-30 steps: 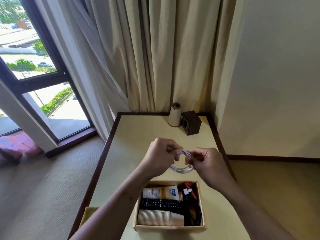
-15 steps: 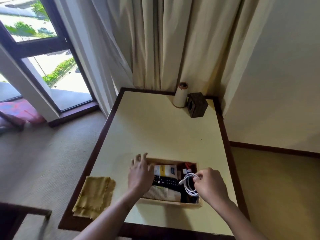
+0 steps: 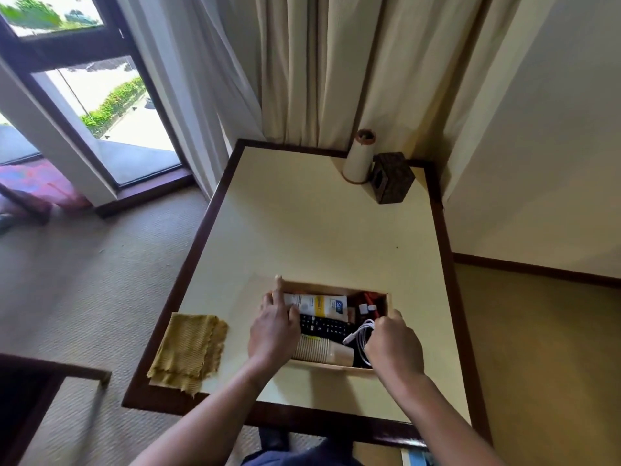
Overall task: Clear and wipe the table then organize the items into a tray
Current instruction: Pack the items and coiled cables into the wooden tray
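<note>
I see wide free room across the middle and far-left of the cream table top with dark wood border (image 3: 302,230), nothing standing there. Far right corner is blocked by a cream cone-shaped stand with a brown cap (image 3: 359,159), touching a dark carved wooden cube (image 3: 391,178) just beside it. Near left edge is taken by a folded mustard-yellow cloth (image 3: 188,351). The shallow wooden tray (image 3: 336,287) is packed: white tube, black remote, stacked paper cups, coiled white cable (image 3: 361,336). My left hand (image 3: 274,331) covers its left end, my right hand (image 3: 393,348) its right. Open strip right of the tray.
</note>
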